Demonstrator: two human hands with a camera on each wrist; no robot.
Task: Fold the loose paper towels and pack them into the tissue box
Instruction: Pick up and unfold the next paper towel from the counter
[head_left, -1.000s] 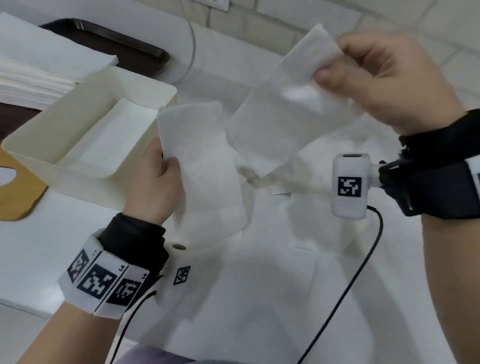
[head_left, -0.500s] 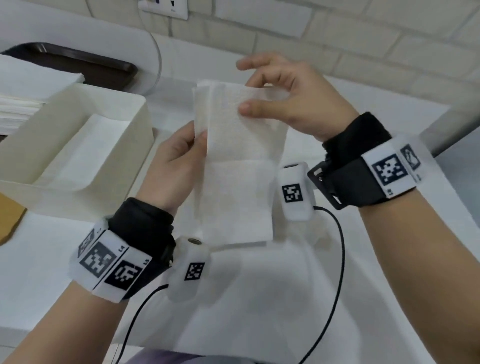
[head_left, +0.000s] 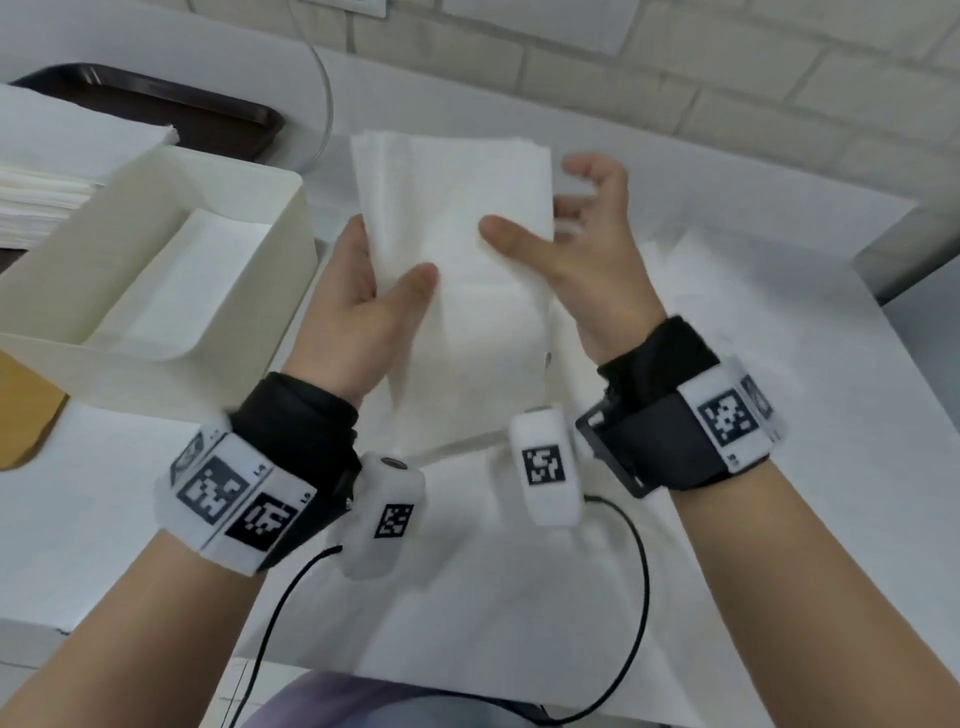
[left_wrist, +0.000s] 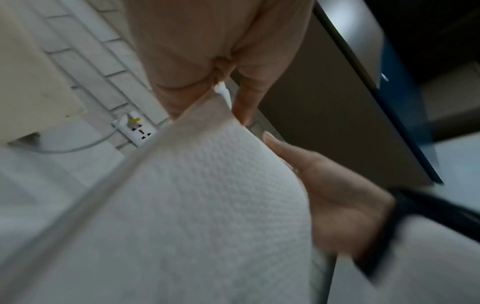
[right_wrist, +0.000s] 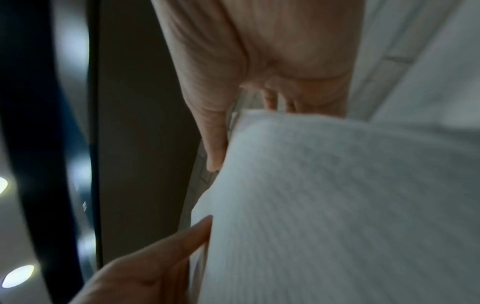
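Note:
A folded white paper towel (head_left: 467, 322) stands upright in the air between my hands, over the table. My left hand (head_left: 389, 254) grips its left edge, thumb on the front and fingers behind. My right hand (head_left: 540, 208) holds the right edge, its thumb lying across the front and its curled fingers behind. The left wrist view shows the left hand (left_wrist: 226, 82) pinching the embossed towel (left_wrist: 207, 195). In the right wrist view the right hand (right_wrist: 241, 123) sits at the towel (right_wrist: 337, 195). The cream tissue box (head_left: 291, 218) stands open to the left, with a folded towel (head_left: 192, 275) in its bottom.
A stack of paper towels (head_left: 52, 171) lies at the far left beside a dark tray (head_left: 156, 98). Loose towels (head_left: 467, 597) cover the white table under my wrists. A tiled wall with a socket (left_wrist: 137, 129) is behind, and a grey ledge (head_left: 909, 244) lies at the right.
The sheet, spread wide between my hands a second ago, has been brought together into a narrow fold. My right hand slid from the top edge down the right side.

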